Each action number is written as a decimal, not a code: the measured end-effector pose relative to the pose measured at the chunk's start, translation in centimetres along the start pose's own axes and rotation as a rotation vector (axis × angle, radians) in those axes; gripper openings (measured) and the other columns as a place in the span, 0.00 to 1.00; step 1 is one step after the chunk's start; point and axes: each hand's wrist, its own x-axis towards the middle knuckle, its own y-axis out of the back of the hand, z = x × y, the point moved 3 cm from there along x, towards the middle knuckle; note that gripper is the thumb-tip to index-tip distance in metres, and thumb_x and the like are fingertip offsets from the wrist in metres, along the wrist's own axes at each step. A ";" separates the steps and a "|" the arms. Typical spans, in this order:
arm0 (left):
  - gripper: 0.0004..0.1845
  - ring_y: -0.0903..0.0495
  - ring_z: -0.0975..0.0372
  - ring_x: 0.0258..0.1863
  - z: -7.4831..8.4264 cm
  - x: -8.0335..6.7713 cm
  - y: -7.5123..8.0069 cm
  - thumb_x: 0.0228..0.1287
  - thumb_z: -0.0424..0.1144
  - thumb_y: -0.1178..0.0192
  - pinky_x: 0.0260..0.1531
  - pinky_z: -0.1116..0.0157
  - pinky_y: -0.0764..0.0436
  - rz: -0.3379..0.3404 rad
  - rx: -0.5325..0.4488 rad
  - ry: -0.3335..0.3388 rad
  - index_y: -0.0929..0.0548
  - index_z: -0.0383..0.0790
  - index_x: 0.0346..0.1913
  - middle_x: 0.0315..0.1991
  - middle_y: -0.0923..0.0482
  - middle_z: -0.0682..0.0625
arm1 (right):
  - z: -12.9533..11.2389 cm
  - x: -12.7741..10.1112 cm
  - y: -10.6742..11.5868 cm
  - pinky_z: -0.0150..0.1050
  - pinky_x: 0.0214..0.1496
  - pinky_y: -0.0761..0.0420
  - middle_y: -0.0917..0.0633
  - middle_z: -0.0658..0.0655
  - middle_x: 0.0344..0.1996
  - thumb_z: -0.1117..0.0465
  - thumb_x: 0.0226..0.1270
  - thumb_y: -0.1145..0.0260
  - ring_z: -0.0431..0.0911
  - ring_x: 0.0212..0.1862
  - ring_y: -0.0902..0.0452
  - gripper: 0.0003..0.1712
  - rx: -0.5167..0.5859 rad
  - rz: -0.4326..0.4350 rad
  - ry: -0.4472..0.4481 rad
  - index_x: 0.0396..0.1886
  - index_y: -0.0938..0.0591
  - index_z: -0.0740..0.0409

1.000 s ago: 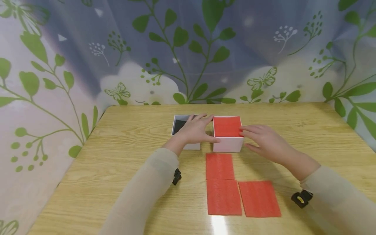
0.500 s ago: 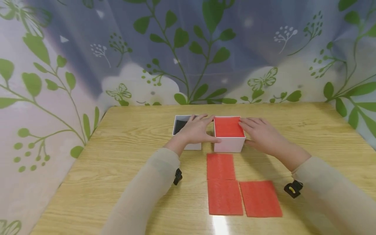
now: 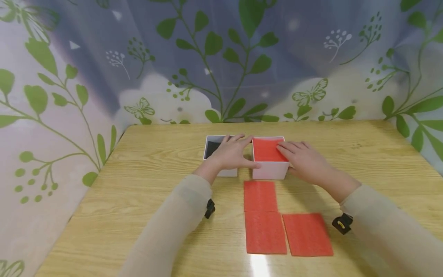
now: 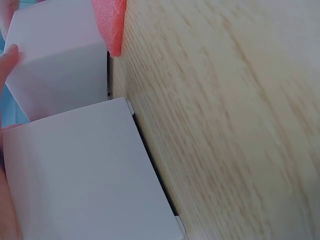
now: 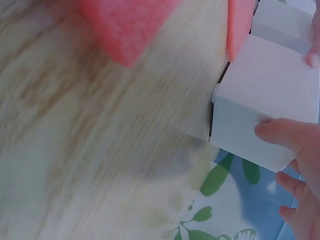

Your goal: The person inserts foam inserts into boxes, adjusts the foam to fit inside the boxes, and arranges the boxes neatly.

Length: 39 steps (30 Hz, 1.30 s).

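wooden table, red-filled box between fingers

Smooth matt boxes, rough foam-like red squares

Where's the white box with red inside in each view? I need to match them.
Head: white box, right of centre, slightly below.
Left wrist: white box at upper left, beyond the other box.
Right wrist: white box at right, mostly upper half.
Shared landmark: nearest red square, at the top edge in both wrist views.

A near white box, farther white box and red sheet share the table.
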 end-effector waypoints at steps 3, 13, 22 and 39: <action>0.54 0.56 0.60 0.71 0.1 -0.1 0.2 0.49 0.71 0.43 0.67 0.52 0.62 0.001 -0.002 0.006 0.49 0.48 0.74 0.69 0.41 0.54 | -0.1 0.2 0.2 0.61 0.61 0.39 0.33 0.66 0.64 0.58 0.52 0.27 0.62 0.63 0.39 0.42 -0.023 -0.040 -0.021 0.65 0.33 0.68; 0.54 0.55 0.60 0.71 0.3 -0.1 0.0 0.49 0.71 0.43 0.67 0.51 0.62 -0.008 -0.004 0.012 0.49 0.48 0.74 0.69 0.42 0.54 | -0.7 1.0 0.6 0.66 0.63 0.48 0.39 0.68 0.67 0.52 0.49 0.25 0.65 0.68 0.53 0.50 0.079 -0.189 -0.028 0.68 0.37 0.68; 0.53 0.55 0.60 0.71 0.2 -0.2 0.1 0.50 0.71 0.43 0.67 0.51 0.61 -0.002 0.001 0.010 0.49 0.48 0.74 0.68 0.39 0.55 | -2.5 2.5 0.9 0.64 0.65 0.54 0.38 0.65 0.67 0.42 0.57 0.34 0.60 0.69 0.48 0.48 0.224 -0.145 0.052 0.68 0.38 0.67; 0.52 0.55 0.59 0.71 0.1 0.1 0.0 0.52 0.69 0.43 0.67 0.50 0.61 -0.006 0.009 -0.008 0.49 0.47 0.74 0.70 0.42 0.54 | -3.3 4.0 0.5 0.63 0.64 0.46 0.37 0.63 0.67 0.42 0.58 0.35 0.59 0.67 0.43 0.46 0.191 -0.128 0.080 0.68 0.36 0.66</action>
